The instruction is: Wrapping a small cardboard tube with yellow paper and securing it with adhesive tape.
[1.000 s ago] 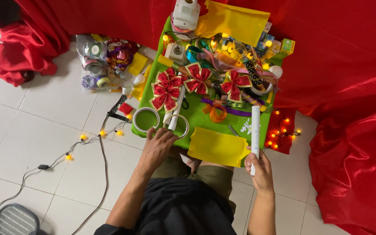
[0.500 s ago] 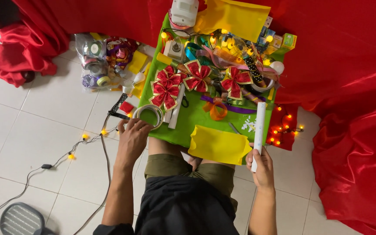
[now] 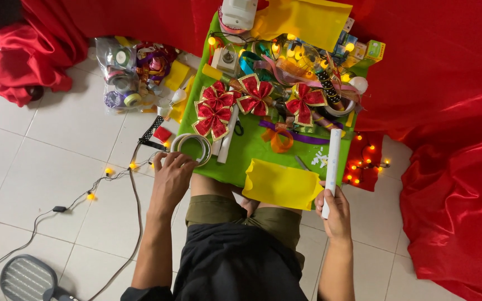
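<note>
White-tiled floor [image 3: 57,184] carries fairy lights [image 3: 109,170] beside the left hand [image 3: 171,175], fingers curled on tape rolls [image 3: 192,146] at the green table's [image 3: 252,153] corner, while the right hand [image 3: 336,212] grips a white tube [image 3: 332,164] upright past yellow paper [image 3: 280,184].

A single head-worn camera looks almost straight down from above the person's lap. It takes in the green table [image 3: 263,150] ahead, both forearms, white floor tiles at left and red cloth [image 3: 453,184] at right. The height seems moderate; no second view shares the scene.
</note>
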